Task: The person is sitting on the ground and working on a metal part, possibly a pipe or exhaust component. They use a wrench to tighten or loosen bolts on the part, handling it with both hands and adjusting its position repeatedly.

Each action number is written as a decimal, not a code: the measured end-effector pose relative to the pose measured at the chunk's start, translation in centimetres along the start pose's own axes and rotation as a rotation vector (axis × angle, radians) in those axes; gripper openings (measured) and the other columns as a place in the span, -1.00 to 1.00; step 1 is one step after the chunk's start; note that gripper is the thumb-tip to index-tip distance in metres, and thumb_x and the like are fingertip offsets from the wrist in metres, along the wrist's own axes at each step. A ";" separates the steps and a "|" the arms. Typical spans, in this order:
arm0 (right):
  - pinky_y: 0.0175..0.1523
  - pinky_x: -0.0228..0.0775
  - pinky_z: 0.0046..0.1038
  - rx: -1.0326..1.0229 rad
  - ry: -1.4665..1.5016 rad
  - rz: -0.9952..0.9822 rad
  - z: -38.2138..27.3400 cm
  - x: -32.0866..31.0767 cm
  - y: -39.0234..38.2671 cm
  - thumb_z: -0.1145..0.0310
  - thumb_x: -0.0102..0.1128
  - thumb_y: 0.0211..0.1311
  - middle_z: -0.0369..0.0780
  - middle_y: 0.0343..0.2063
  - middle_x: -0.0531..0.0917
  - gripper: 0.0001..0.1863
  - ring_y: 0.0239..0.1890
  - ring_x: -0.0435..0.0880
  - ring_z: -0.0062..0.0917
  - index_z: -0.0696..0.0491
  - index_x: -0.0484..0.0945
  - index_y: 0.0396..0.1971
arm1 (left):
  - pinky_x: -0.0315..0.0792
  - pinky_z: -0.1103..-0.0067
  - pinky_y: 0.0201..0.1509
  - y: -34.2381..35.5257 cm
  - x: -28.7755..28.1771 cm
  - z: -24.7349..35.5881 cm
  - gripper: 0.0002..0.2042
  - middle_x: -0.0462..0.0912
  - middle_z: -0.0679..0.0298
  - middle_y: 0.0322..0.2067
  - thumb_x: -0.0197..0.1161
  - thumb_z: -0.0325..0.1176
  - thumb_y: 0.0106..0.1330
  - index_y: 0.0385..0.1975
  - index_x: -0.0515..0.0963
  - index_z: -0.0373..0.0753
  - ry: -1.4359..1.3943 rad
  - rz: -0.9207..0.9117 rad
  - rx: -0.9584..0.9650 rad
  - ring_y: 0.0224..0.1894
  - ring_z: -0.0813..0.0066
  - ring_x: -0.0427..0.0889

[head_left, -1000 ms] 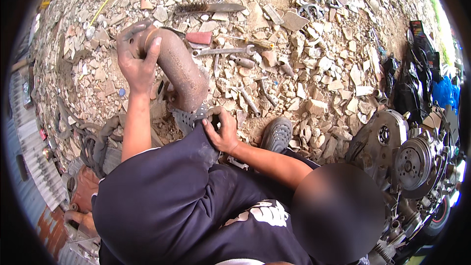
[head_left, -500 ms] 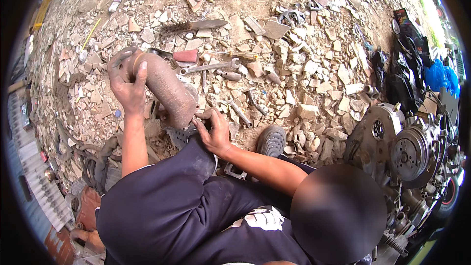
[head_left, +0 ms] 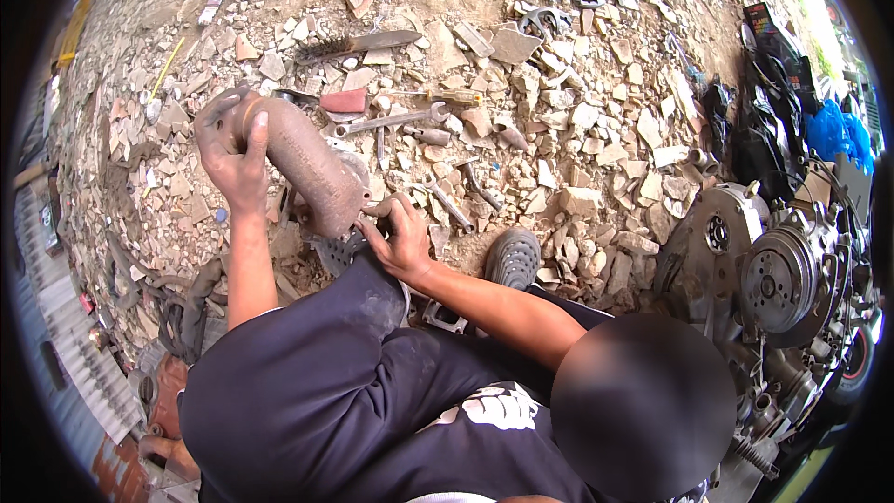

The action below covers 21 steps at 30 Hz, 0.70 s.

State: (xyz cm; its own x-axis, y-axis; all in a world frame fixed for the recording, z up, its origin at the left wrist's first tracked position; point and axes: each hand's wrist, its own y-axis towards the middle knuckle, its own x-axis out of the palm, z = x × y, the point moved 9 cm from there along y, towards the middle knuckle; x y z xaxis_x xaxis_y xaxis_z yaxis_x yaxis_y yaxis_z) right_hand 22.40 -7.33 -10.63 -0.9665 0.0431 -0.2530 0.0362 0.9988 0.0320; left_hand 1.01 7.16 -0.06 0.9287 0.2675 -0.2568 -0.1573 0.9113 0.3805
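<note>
Rusty elbow pipe: with twelve pointing straight away from me, it bars my right hand at ten o'clock; my left hand fills its upper end.
Dark trousers: my leg walls off seven o'clock, just beside my right hand.
Grey shoe: obstructs me just past three.
Small spanner: low at two; I can pass above.
Large spanner: flat at twelve, with open air over it.
Rubble: uneven underneath, but I have room above it just past two.
Engine: bulky stop at three, well apart.
Dark tangle: crowds my left forearm toward seven; nine is roomier.
</note>
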 end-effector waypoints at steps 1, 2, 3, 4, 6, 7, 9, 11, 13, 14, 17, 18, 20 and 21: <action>-0.35 0.49 -0.30 0.017 0.019 0.024 0.0 -0.1 -0.1 0.41 0.50 0.17 -0.09 -0.37 0.60 -0.75 -0.42 0.66 -0.23 0.14 0.60 -0.25 | 0.44 0.35 0.34 -0.1 0.0 0.0 -0.60 0.55 0.01 0.10 0.34 -0.46 0.36 0.12 0.37 -0.37 -0.001 0.001 -0.008 0.15 0.25 0.59; -0.35 0.49 -0.30 -0.035 0.024 0.037 -0.4 -0.2 0.0 0.42 0.50 0.17 -0.09 -0.36 0.60 -0.75 -0.42 0.65 -0.23 0.14 0.60 -0.25 | 0.44 0.35 0.35 -0.2 0.1 -0.1 -0.60 0.55 0.00 0.10 0.34 -0.46 0.36 0.12 0.37 -0.37 -0.003 0.003 -0.017 0.15 0.25 0.59; -0.36 0.49 -0.30 -0.086 0.028 0.051 -0.8 -0.5 0.1 0.42 0.49 0.17 -0.09 -0.36 0.60 -0.76 -0.42 0.65 -0.24 0.14 0.60 -0.24 | 0.43 0.36 0.35 -0.3 0.0 -0.1 -0.60 0.55 0.00 0.10 0.34 -0.46 0.36 0.11 0.38 -0.37 -0.006 0.005 -0.025 0.16 0.25 0.58; -0.36 0.49 -0.29 -0.137 0.031 0.066 -1.2 -0.7 0.1 0.42 0.49 0.17 -0.09 -0.36 0.60 -0.76 -0.42 0.65 -0.24 0.14 0.60 -0.24 | 0.43 0.36 0.35 -0.3 0.0 -0.1 -0.60 0.55 0.00 0.10 0.34 -0.47 0.36 0.12 0.38 -0.38 -0.008 0.006 -0.022 0.16 0.26 0.58; -0.37 0.48 -0.29 -0.112 0.030 0.046 -1.0 -0.3 0.2 0.42 0.49 0.18 -0.09 -0.37 0.59 -0.76 -0.44 0.65 -0.23 0.14 0.60 -0.23 | 0.42 0.36 0.35 -0.2 -0.1 0.0 -0.60 0.55 0.00 0.10 0.34 -0.47 0.35 0.12 0.38 -0.38 -0.016 0.006 -0.015 0.18 0.26 0.57; -0.38 0.47 -0.28 -0.095 0.032 0.033 -0.9 -0.1 0.1 0.42 0.49 0.19 -0.09 -0.37 0.59 -0.76 -0.45 0.64 -0.23 0.14 0.61 -0.23 | 0.46 0.37 0.32 -0.3 -0.2 0.0 -0.58 0.55 0.00 0.10 0.37 -0.45 0.35 0.12 0.37 -0.37 -0.015 0.006 -0.011 0.16 0.25 0.59; -0.40 0.45 -0.27 -0.054 -0.018 0.019 -0.4 0.0 -0.1 0.40 0.49 0.20 -0.09 -0.38 0.58 -0.76 -0.48 0.63 -0.22 0.14 0.61 -0.22 | 0.53 0.38 0.25 0.0 -0.3 -0.2 -0.53 0.54 0.00 0.10 0.42 -0.42 0.33 0.14 0.35 -0.34 -0.027 0.006 0.004 0.13 0.22 0.63; -0.41 0.42 -0.28 -0.022 -0.045 0.024 -0.2 0.0 -0.2 0.41 0.49 0.19 -0.10 -0.41 0.56 -0.76 -0.49 0.60 -0.25 0.14 0.61 -0.23 | 0.53 0.38 0.25 -0.2 -0.2 -0.3 -0.53 0.54 0.02 0.09 0.42 -0.41 0.33 0.14 0.35 -0.34 -0.021 0.005 0.007 0.13 0.23 0.62; -0.39 0.37 -0.31 -0.002 -0.048 0.049 -0.3 0.0 -0.1 0.42 0.51 0.16 -0.13 -0.47 0.53 -0.76 -0.50 0.55 -0.30 0.13 0.61 -0.26 | 0.53 0.38 0.25 -0.1 -0.3 -0.2 -0.53 0.54 0.03 0.08 0.42 -0.40 0.33 0.14 0.35 -0.34 0.007 0.004 0.015 0.13 0.23 0.62; -0.39 0.37 -0.31 0.012 -0.049 0.056 -0.2 0.1 -0.2 0.42 0.51 0.16 -0.13 -0.47 0.53 -0.76 -0.50 0.55 -0.31 0.13 0.61 -0.26 | 0.53 0.39 0.25 -0.1 -0.3 -0.1 -0.53 0.54 0.03 0.08 0.42 -0.40 0.33 0.14 0.35 -0.34 0.032 0.005 0.019 0.13 0.23 0.62; -0.39 0.36 -0.33 0.036 -0.044 0.068 0.2 0.3 -0.5 0.40 0.51 0.17 -0.14 -0.48 0.52 -0.75 -0.52 0.53 -0.35 0.12 0.61 -0.25 | 0.54 0.39 0.25 -0.1 -0.4 -0.1 -0.54 0.54 0.03 0.08 0.41 -0.42 0.33 0.13 0.35 -0.34 0.083 -0.002 0.017 0.13 0.24 0.62; -0.39 0.36 -0.33 0.033 -0.037 0.066 0.2 0.2 -0.5 0.40 0.52 0.17 -0.15 -0.48 0.52 -0.75 -0.52 0.53 -0.36 0.12 0.61 -0.25 | 0.54 0.40 0.25 -0.1 -0.4 -0.1 -0.55 0.54 0.03 0.08 0.40 -0.43 0.34 0.13 0.35 -0.34 0.096 -0.005 0.014 0.13 0.25 0.62; -0.35 0.44 -0.27 0.044 -0.029 0.029 0.0 0.2 -0.3 0.37 0.51 0.18 -0.11 -0.40 0.57 -0.75 -0.47 0.59 -0.25 0.13 0.62 -0.25 | 0.54 0.40 0.24 -0.2 -0.1 0.0 -0.56 0.54 0.04 0.08 0.39 -0.45 0.34 0.13 0.35 -0.34 0.031 0.007 -0.002 0.12 0.26 0.62; -0.33 0.46 -0.27 0.010 0.006 0.044 -0.2 -0.1 -0.1 0.35 0.54 0.16 -0.10 -0.38 0.58 -0.72 -0.45 0.60 -0.25 0.12 0.62 -0.25 | 0.54 0.41 0.24 -0.3 -0.1 0.1 -0.56 0.54 0.04 0.09 0.39 -0.46 0.34 0.13 0.35 -0.34 0.006 0.012 -0.012 0.11 0.27 0.62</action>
State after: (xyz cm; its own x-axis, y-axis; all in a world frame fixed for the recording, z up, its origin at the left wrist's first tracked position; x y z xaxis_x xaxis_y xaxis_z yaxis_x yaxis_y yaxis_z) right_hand 22.48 -7.41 -10.36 -0.9653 0.0873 -0.2461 0.0815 0.9961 0.0336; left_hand 0.95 6.87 -0.08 0.9248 0.2802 -0.2575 -0.1725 0.9118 0.3726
